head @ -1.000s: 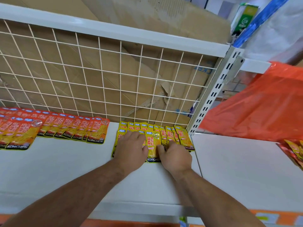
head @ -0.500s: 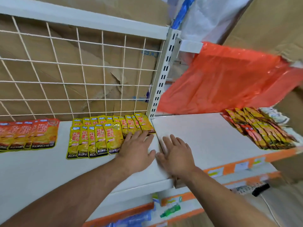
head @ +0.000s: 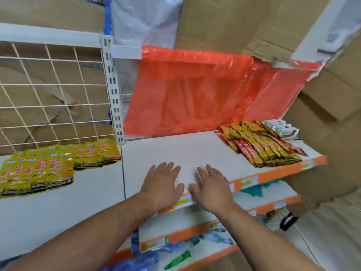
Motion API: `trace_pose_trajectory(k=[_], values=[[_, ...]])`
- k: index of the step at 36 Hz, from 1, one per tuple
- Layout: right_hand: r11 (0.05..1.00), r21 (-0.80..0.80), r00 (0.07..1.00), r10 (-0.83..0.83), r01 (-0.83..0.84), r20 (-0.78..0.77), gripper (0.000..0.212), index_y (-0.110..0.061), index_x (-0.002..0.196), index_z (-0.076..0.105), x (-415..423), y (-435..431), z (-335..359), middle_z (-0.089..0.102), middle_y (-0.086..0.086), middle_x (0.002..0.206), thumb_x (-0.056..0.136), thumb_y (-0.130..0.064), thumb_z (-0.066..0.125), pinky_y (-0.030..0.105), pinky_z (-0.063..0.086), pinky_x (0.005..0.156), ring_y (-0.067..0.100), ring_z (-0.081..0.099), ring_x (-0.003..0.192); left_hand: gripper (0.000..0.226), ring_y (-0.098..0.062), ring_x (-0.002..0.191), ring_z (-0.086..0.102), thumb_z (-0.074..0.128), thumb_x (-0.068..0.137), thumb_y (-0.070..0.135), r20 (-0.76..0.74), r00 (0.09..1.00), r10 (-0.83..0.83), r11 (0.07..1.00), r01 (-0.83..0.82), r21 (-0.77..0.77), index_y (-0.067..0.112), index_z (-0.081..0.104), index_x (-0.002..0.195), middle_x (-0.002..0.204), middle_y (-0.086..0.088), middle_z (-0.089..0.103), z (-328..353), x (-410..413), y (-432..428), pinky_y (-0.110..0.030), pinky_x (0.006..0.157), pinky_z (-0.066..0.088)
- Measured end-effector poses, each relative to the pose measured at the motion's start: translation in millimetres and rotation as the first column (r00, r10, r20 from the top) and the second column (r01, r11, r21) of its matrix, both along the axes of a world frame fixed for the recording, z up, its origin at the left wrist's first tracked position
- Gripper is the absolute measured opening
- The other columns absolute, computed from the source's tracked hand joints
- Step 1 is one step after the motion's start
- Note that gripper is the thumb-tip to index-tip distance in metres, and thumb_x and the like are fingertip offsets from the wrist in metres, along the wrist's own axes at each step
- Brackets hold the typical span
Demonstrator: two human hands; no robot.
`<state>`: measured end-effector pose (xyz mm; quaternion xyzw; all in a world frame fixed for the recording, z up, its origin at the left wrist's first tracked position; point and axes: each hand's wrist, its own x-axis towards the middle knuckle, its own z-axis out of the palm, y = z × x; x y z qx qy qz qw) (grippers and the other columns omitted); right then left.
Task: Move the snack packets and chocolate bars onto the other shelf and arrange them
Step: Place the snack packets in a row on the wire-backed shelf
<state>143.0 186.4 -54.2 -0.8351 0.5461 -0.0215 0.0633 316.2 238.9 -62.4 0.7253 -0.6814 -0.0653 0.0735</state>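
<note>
Snack packets in shiny yellow foil lie in overlapping rows on the white left shelf; more yellow and red packets are heaped on the white right shelf, too overlapped to count. Both hands, left and right, hover flat, fingers spread, holding nothing, over the right shelf's front.

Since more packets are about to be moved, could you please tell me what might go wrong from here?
The pile of packets on the right shelf reaches its front edge, so a hasty grab may knock some off. Both hands are empty. The yellow packets already laid out overlap, and sliding more in could push them askew.
</note>
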Motion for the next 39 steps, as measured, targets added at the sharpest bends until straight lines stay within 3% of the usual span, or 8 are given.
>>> trace_pose_trajectory(k=[5,18,22,25,28,31,35,39], values=[[1.0,-0.004,1.0,-0.022,0.022,0.02,0.069,-0.024,0.154,0.034,-60,-26,3,0.027,0.009,0.162,0.095,-0.057,0.045,0.041,0.025,0.119,0.029,0.028,0.146,0.067,-0.022,0.149,0.017,0.03,0.096,0.057,0.01,1.0,-0.029,1.0,0.029,-0.006,0.026,0.024,0.156,0.163,0.001,0.02,1,-60,-30,-0.042,0.122,0.012],[0.988,0.018,0.982,-0.157,0.156,0.106,0.067,-0.023,0.155,0.033,-165,-94,-3,0.027,0.008,0.162,0.097,-0.056,0.046,0.038,0.021,0.121,0.027,0.022,0.148,0.065,-0.024,0.145,0.028,0.035,0.096,0.055,0.023,0.978,-0.206,0.978,0.207,-0.013,0.024,0.033,0.152,0.159,-0.002,0.031,3,-158,-127,-0.039,0.118,0.02],[0.974,-0.026,0.965,-0.221,0.227,0.14,0.065,-0.019,0.148,0.046,-183,-122,-2,0.043,0.01,0.152,0.093,-0.054,0.053,0.042,0.033,0.114,0.031,0.037,0.139,0.079,-0.028,0.127,0.049,0.019,0.079,0.058,0.004,0.968,-0.252,0.962,0.251,-0.111,0.019,0.052,0.14,0.14,-0.005,0.056,4,-178,-170,-0.04,0.106,0.038],[0.96,-0.053,0.949,-0.263,0.276,0.173,0.061,-0.016,0.14,0.054,-195,-146,0,0.053,0.011,0.142,0.09,-0.051,0.058,0.045,0.041,0.107,0.034,0.046,0.131,0.068,-0.03,0.106,0.059,0.026,0.08,0.054,-0.018,0.965,-0.261,0.941,0.25,-0.227,0.016,0.065,0.12,0.113,-0.005,0.068,6,-193,-203,-0.04,0.086,0.047],[0.954,-0.045,0.944,-0.286,0.297,0.165,0.059,-0.016,0.141,0.053,-202,-168,7,0.053,0.007,0.141,0.092,-0.048,0.057,0.043,0.041,0.106,0.032,0.045,0.128,0.058,-0.03,0.105,0.057,0.03,0.082,0.048,-0.115,0.963,-0.244,0.954,0.217,-0.209,0.015,0.067,0.113,0.105,-0.007,0.066,8,-207,-230,-0.039,0.084,0.047],[0.942,-0.064,0.934,-0.317,0.33,0.163,0.055,-0.016,0.138,0.056,-205,-187,11,0.057,0.006,0.135,0.092,-0.044,0.06,0.042,0.041,0.104,0.032,0.045,0.126,0.031,-0.027,0.098,0.06,0.045,0.088,0.039,-0.347,0.927,-0.143,0.986,0.105,-0.127,0.016,0.065,0.094,0.097,-0.006,0.067,13,-219,-249,-0.034,0.074,0.045],[0.946,-0.074,0.943,-0.305,0.317,0.131,0.052,-0.017,0.137,0.056,-208,-212,12,0.057,0.006,0.131,0.093,-0.046,0.056,0.042,0.041,0.102,0.031,0.045,0.123,0.022,-0.029,0.069,0.056,0.055,0.083,0.02,-0.644,0.764,0.047,0.999,-0.035,0.031,0.004,0.057,0.068,0.064,-0.008,0.057,17,-229,-272,-0.035,0.06,0.041],[0.963,-0.08,0.964,-0.253,0.259,0.078,0.053,-0.019,0.138,0.055,-212,-232,12,0.053,0.005,0.133,0.095,-0.05,0.052,0.041,0.037,0.103,0.028,0.041,0.125,0.02,-0.025,0.061,0.057,0.057,0.072,0.023,-0.77,0.598,0.223,0.975,-0.141,0.173,0.004,0.062,0.069,0.068,-0.016,0.063,14,-233,-287,-0.032,0.058,0.042]])
